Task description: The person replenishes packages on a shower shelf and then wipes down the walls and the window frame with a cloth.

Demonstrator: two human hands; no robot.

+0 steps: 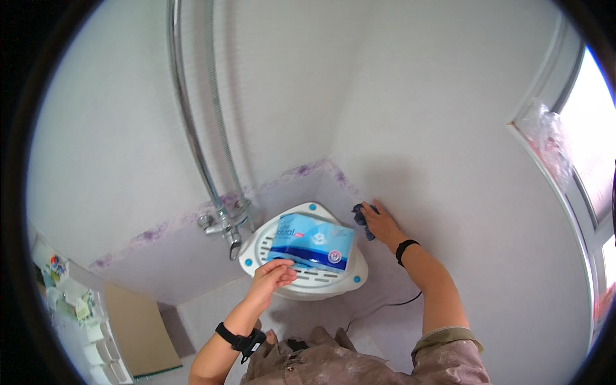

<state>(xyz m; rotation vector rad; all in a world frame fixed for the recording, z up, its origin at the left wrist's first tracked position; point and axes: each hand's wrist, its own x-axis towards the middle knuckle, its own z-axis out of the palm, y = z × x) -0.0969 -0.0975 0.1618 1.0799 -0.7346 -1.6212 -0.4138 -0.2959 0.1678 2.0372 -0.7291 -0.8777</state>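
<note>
My right hand [382,225] presses a dark blue cloth [359,215] against the tiled wall, just under the floral border and to the right of the corner. My left hand [274,278] is over the front left part of a white plastic corner shelf [308,288] with slots and blue round caps. A light blue plastic package [313,240] bearing writing lies on the shelf top, beside my left fingertips. Whether those fingers touch or pinch the package edge cannot be told.
A chrome shower mixer [226,230] with a riser pipe [185,106] and hose [219,106] is on the left wall. A dark cable [390,304] runs below my right arm. White bins [98,344] and a tan board [137,327] stand lower left. Clear plastic [551,139] lies along the window ledge.
</note>
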